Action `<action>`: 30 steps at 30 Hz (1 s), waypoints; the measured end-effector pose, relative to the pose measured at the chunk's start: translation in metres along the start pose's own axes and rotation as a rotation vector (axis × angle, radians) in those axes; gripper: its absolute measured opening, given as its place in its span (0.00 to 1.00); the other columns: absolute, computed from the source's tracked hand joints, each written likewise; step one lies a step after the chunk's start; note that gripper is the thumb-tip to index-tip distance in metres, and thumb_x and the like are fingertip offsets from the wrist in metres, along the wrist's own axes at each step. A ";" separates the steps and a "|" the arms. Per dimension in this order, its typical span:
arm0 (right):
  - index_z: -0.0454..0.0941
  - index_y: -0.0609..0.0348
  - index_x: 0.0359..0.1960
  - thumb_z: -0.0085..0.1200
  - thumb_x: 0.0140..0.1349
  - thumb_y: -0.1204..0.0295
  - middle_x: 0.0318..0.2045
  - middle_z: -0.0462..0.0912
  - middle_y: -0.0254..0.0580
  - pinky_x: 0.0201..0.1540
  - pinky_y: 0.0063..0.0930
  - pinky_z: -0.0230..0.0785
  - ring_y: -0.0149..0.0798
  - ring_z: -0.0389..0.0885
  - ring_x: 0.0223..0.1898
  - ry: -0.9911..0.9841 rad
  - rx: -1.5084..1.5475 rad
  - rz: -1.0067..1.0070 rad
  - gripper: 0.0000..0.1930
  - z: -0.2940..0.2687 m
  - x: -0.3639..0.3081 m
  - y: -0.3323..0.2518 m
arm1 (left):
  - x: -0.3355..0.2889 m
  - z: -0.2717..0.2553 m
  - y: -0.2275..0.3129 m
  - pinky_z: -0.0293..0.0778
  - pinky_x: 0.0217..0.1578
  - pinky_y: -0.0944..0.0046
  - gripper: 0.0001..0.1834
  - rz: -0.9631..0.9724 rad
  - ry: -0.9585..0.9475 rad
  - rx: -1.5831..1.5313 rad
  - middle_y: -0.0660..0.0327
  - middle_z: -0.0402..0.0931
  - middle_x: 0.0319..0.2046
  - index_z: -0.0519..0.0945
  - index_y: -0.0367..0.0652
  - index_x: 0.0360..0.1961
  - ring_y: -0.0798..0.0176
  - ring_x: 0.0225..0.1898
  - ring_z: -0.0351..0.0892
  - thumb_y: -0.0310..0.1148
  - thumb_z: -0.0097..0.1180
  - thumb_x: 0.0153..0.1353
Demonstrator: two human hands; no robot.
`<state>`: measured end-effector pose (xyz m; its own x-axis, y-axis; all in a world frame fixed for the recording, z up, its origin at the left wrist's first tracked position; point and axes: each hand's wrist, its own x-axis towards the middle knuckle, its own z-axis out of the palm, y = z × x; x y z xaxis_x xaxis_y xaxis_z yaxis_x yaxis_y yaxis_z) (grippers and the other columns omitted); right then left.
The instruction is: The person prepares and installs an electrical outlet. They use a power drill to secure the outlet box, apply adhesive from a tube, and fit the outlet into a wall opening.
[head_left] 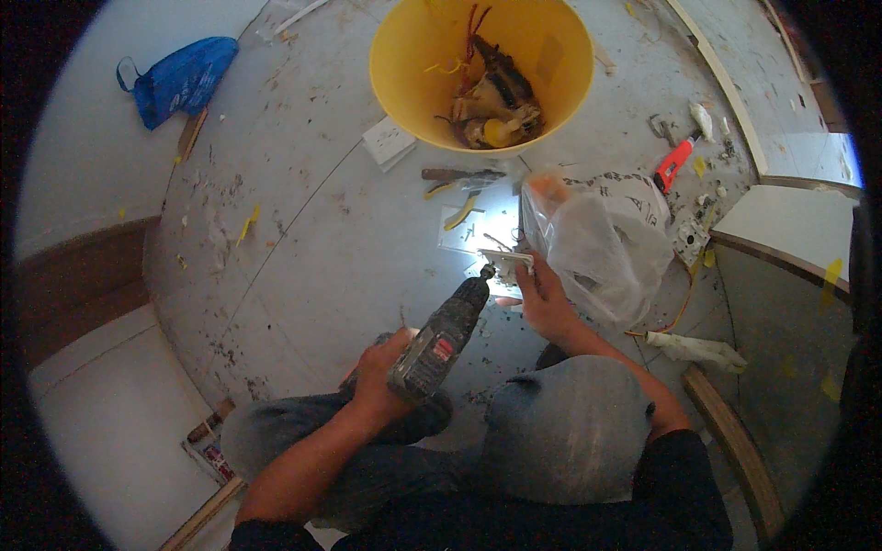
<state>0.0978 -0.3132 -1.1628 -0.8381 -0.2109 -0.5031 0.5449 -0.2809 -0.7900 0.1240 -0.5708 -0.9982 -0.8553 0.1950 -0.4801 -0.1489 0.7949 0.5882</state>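
A dark, dusty power drill is gripped in my left hand, its chuck pointing forward and to the right. Between the fingers of my right hand is a white electrical wall plate, tilted on edge. The drill's tip meets the plate's near side; whether it sits on a screw is too small to tell. The drill's lamp throws a bright patch on the floor around the plate. Just beyond lie pliers with yellow handles and a dark-handled tool. A clear plastic bag rests right beside my right hand.
A yellow bucket with scraps inside stands ahead. At the right lie a red utility knife, another white electrical fitting and a whitish glove. A blue bag is at the far left. Debris dots the tiled floor.
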 end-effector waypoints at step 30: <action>0.65 0.57 0.64 0.37 0.82 0.67 0.54 0.77 0.42 0.45 0.32 0.87 0.35 0.80 0.53 0.010 -0.203 -0.173 0.15 -0.002 0.008 -0.001 | 0.002 0.008 -0.010 0.81 0.37 0.57 0.19 -0.014 0.009 -0.057 0.56 0.86 0.34 0.79 0.43 0.43 0.56 0.35 0.88 0.36 0.74 0.54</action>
<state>0.0910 -0.3123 -1.1670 -0.9192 -0.1665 -0.3568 0.3779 -0.1179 -0.9183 0.1276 -0.5743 -1.0104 -0.8575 0.1788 -0.4825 -0.1884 0.7635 0.6177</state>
